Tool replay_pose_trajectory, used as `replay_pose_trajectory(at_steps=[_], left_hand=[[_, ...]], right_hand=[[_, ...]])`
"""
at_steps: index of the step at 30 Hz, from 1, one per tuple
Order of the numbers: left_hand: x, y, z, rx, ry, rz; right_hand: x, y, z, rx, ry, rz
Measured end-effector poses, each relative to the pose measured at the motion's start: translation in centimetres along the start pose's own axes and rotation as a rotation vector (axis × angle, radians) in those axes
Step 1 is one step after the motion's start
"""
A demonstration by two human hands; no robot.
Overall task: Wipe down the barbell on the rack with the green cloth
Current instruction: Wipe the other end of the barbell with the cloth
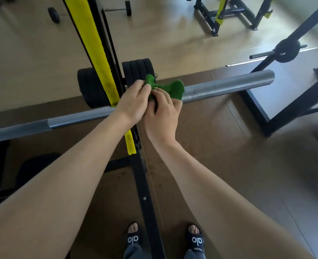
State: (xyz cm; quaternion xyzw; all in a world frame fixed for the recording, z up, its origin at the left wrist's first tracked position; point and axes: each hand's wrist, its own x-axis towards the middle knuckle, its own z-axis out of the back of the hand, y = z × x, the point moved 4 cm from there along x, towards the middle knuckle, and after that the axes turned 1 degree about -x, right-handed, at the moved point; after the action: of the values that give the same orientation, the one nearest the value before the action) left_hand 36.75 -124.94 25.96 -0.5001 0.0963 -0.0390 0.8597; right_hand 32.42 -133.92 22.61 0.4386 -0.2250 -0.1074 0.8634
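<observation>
A grey steel barbell (229, 86) runs across the view from lower left to upper right, resting on a black and yellow rack upright (96, 53). The green cloth (173, 88) is bunched on the bar's thick sleeve, just right of the upright. My left hand (134, 103) pinches the cloth's left part between thumb and fingers. My right hand (163, 113) grips the cloth from below and in front, touching the left hand. The bar's section under both hands is hidden.
Black weight plates (139, 71) stand on the floor behind the bar. A black rack base rail (145, 184) runs between my sandalled feet. Another black stand with a plate (285, 51) is at right, and a second rack (221, 14) sits at the far back.
</observation>
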Motion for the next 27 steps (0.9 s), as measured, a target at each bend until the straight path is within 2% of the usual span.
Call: replay_pose_trajectory(at_steps=[7, 11, 14, 18, 21, 24, 27], left_hand=[[-3.1, -1.1, 1.5, -0.289, 0.046, 0.011], [-4.7, -1.1, 1.9, -0.268, 0.003, 0.073], [-6.5, 0.4, 2.0, -0.314, 0.025, 0.254], [-8.4, 2.5, 2.0, -0.573, 0.089, 0.469], [-9.4, 4.0, 2.0, -0.527, 0.102, 0.548], [-10.0, 5.6, 1.8, -0.498, 0.151, 0.602], [-10.6, 6.9, 1.4, -0.396, 0.224, 0.583]], right_hand=[[-1.3, 0.3, 1.9, 0.573, -0.001, -0.641], [-4.2, 1.9, 2.4, 0.864, -0.003, -0.845], [-6.0, 1.7, 2.7, 0.818, 0.062, -0.935], [-7.9, 1.3, 2.9, 0.760, 0.439, -1.027], [-8.8, 0.2, 3.1, 0.648, 0.664, -0.976], [-9.2, -0.9, 3.4, 0.495, 0.707, -0.892], [-9.4, -1.4, 4.1, 0.355, 0.741, -0.785]])
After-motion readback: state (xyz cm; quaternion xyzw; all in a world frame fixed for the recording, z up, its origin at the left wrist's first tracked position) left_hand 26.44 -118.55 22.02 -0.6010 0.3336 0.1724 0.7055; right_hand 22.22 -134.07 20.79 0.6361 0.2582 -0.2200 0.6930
